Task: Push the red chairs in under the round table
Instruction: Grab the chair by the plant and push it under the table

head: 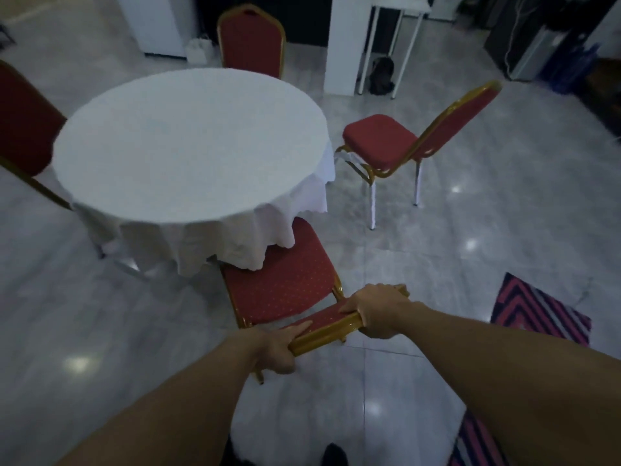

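Note:
A round table (188, 146) under a white cloth stands at centre left. Right in front of me is a red chair with a gold frame (282, 280); the front of its seat lies under the hanging cloth. My left hand (279, 351) grips the left end of its backrest top and my right hand (376, 311) grips the right end. A second red chair (379, 136) stands apart from the table at the right, its seat facing the table. A third red chair (252, 42) is tucked in at the far side. A fourth red chair (23, 119) sits at the left edge.
The floor is glossy grey tile. A red, white and dark striped rug (541, 311) lies at the right. A white pillar (342, 45) and a white-legged stand (396, 45) are behind the table, with dark equipment (554, 38) at the far right.

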A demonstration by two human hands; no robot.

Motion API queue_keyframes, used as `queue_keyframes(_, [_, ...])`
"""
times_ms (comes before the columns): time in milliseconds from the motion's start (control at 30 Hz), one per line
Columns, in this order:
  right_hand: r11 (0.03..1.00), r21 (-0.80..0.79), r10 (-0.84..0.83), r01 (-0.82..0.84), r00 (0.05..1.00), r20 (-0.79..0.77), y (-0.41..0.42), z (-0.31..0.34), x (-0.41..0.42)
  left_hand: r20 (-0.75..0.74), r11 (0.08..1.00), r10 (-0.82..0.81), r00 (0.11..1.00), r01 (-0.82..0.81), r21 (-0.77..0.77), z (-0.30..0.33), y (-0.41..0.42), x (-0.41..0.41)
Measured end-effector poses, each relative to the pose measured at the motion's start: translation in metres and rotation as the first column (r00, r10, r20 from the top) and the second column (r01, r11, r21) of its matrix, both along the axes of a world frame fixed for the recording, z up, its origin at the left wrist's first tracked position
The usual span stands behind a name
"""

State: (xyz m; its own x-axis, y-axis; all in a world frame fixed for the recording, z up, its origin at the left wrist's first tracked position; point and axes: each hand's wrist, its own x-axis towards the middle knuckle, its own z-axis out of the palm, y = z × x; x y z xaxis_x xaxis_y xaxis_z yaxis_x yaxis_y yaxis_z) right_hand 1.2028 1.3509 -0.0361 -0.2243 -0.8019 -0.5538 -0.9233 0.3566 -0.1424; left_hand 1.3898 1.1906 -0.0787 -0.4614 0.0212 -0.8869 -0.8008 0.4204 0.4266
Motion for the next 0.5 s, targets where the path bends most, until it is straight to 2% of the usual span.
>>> queue_keyframes(167, [0.996, -0.009, 0.087, -0.087, 0.996, -0.011, -0.011, 0.003, -0.012, -0.018, 0.997, 0.072, 0.997, -0.072, 0.0, 0.001, 0.009, -0.003])
queue_keyframes(367, [0.991, -0.036, 0.125, -0.126, 0.992, -0.021, -0.015, -0.002, -0.015, -0.137, 0.993, 0.023, 0.99, -0.038, -0.111, 0.018, 0.017, 0.003])
queue_keyframes(500, [0.991, -0.035, 0.131, -0.131, 0.991, -0.002, -0.017, -0.005, -0.018, -0.155, 0.996, 0.034, 0.987, -0.046, -0.079, 0.019, 0.017, 0.005])
